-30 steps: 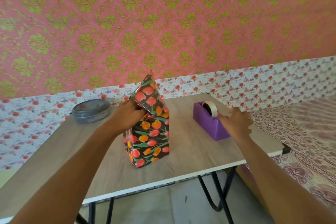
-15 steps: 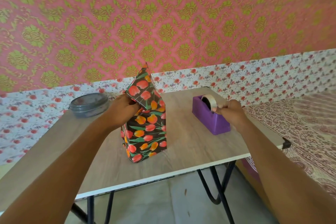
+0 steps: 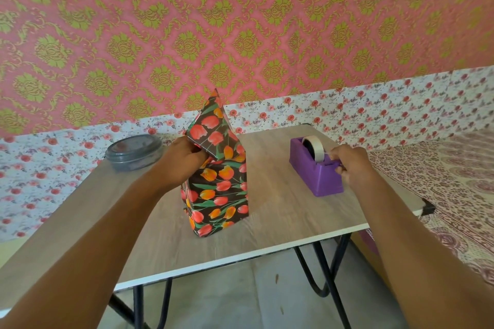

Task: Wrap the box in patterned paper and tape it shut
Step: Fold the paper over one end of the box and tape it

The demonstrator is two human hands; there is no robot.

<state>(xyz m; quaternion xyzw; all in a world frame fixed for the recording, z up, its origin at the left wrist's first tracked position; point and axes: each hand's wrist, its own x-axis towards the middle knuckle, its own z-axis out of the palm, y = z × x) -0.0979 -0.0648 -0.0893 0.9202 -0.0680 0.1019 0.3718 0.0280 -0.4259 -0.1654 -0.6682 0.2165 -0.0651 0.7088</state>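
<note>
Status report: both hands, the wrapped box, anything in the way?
Left hand pinches patterned paper at box top; pointed flap upright, no tape seen. Right hand pinches at cutter end of tape dispenser. Grey tin apart, far left, not in the way.

Grey lidded tin [image 3: 134, 152] on wooden table [image 3: 280, 208], patterned bedspread [image 3: 454, 181] alongside

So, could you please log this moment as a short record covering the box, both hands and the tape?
box: upright on the table, wrapped in patterned paper, top flap pointing up
left hand: grips the folded paper at the box's top
right hand: pinches the cutter end of the purple tape dispenser
tape roll: white, seated in the dispenser
other: grey round container at the table's far left
</note>
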